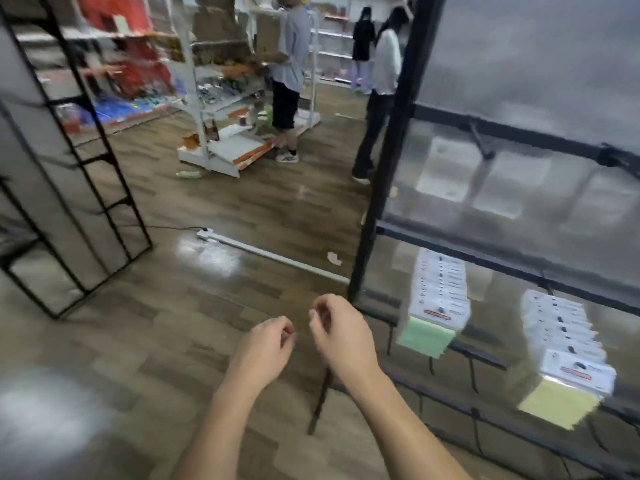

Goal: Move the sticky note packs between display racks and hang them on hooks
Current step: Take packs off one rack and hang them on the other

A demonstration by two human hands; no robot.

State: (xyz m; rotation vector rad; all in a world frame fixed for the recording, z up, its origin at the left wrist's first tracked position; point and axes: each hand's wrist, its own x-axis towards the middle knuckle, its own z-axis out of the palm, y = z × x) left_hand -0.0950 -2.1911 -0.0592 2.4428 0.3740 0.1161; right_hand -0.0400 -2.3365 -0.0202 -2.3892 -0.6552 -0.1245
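Note:
Two rows of sticky note packs hang on hooks of the black display rack (398, 140) at my right: a green row (433, 306) and a yellow row (568, 368), each with white header cards. A second black rack (86, 168) stands at the left with nothing on the part I see. My left hand (266, 348) and my right hand (339, 330) hover side by side over the floor, left of the green row. The fingers of both are loosely curled and hold nothing. The picture is blurred by motion.
Wooden floor lies between the two racks. A white strip (273, 258) and a scrap of paper (334, 258) lie on it. Behind, white store shelves (207, 98) hold goods, and three persons (287, 74) stand in the aisle.

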